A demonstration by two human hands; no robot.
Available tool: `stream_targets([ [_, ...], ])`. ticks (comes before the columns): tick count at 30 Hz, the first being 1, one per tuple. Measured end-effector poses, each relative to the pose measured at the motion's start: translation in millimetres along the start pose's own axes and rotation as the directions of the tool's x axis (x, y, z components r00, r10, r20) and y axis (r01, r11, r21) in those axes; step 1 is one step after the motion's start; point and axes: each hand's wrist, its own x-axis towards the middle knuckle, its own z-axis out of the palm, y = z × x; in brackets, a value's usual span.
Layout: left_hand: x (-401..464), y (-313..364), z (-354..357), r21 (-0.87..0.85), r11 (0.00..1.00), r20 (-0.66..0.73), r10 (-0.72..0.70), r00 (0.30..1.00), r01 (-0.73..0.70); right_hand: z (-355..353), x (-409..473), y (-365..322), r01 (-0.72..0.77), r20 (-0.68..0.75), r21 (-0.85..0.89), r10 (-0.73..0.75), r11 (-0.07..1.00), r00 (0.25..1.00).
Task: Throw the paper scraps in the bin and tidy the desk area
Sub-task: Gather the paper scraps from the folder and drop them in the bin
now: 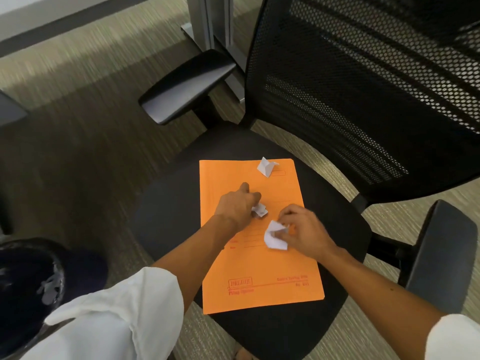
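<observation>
An orange folder (259, 271) lies flat on the black seat of an office chair (168, 211). My left hand (236, 206) is over the folder's middle, its fingers curled round a small crumpled paper scrap (260, 210). My right hand (304, 229) pinches a larger white paper scrap (273, 237) just to the right of it. A third folded white scrap (266, 167) stands loose near the folder's far edge. A black bin (31, 289) sits at the lower left with pale scraps inside.
The chair's mesh backrest (363, 87) rises at the right, with armrests at the upper left (184, 84) and the right (441, 255). A metal desk leg (207, 22) stands behind. Striped carpet (78, 126) covers the floor.
</observation>
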Motion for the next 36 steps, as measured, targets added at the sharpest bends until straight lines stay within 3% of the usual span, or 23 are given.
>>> stream_targets([
  [5,-2,-1,-4,-0.085,0.996,-0.023,-0.037,0.999,0.035,-32,48,9,-0.121,-0.179,0.069,0.131,0.99,0.975],
  [13,-5,3,5,-0.218,0.972,-0.078,-0.107,0.991,0.087,-35,115,-26,-0.05,-0.011,-0.107,0.049,0.993,0.999],
  [18,-14,-5,10,-0.519,0.843,-0.09,-0.216,0.972,0.14,-1,117,-28,-0.126,-0.142,-0.181,0.1,0.975,0.985],
  [22,-26,-24,12,-0.593,0.797,-0.173,-0.269,0.948,0.118,7,111,-36,-0.178,-0.214,-0.272,0.12,0.946,0.969],
  [27,-55,-55,14,-0.766,0.636,-0.274,-0.458,0.846,0.096,20,88,-60,-0.17,-0.244,-0.111,0.138,0.979,0.96],
  [31,-93,-94,15,-0.821,0.558,-0.309,-0.612,0.728,0.122,44,77,-118,-0.035,-0.314,0.05,0.049,0.998,0.948],
  [36,-160,-156,20,-0.86,0.47,-0.292,-0.773,0.563,0.2,90,80,-204,0.072,-0.206,0.292,-0.011,0.954,0.979],
])
